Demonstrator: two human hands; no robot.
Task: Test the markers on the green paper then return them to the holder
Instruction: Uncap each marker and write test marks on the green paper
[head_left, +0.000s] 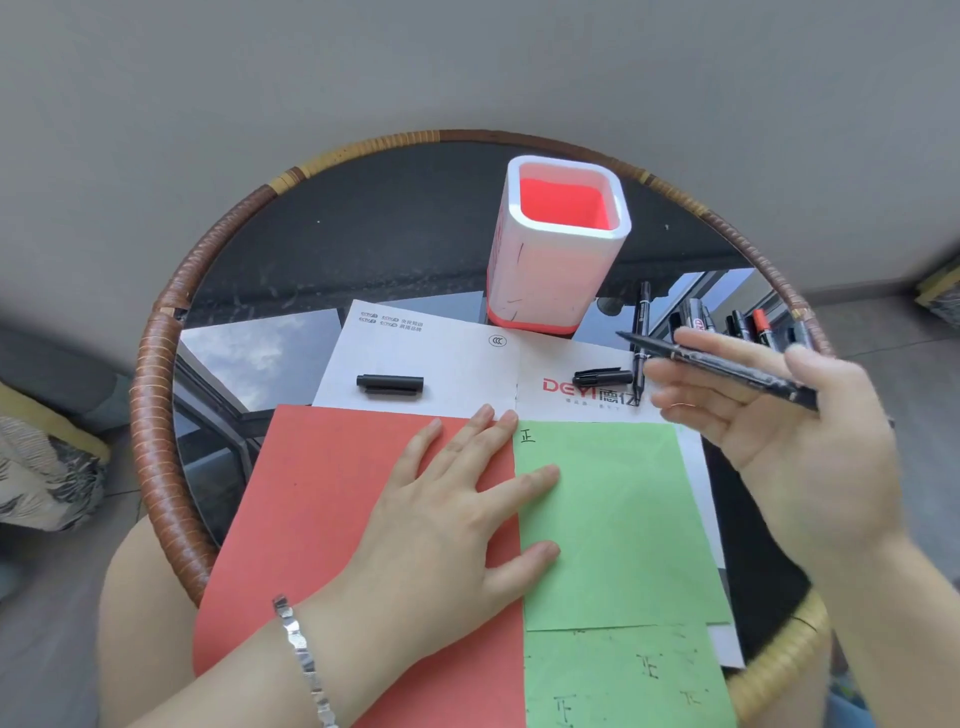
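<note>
My right hand (779, 415) holds an uncapped black marker (727, 369) above the table's right side, its tip pointing left. My left hand (457, 509) lies flat, fingers spread across the seam between the red paper (322, 509) and the green paper (623, 519). A small black character is written at the green sheet's top left corner. The white holder (556, 249) with a red inside stands upright behind the papers and looks empty. Two black caps (390, 384) (602, 376) rest on a white printed sheet (457, 358). Another black marker (642, 332) lies beside the holder.
Several more markers (737, 322), one with a red cap, lie at the right edge of the round glass table with a woven rim (156, 415). A second green sheet (623, 680) with marks lies nearest me. My knees show below the table.
</note>
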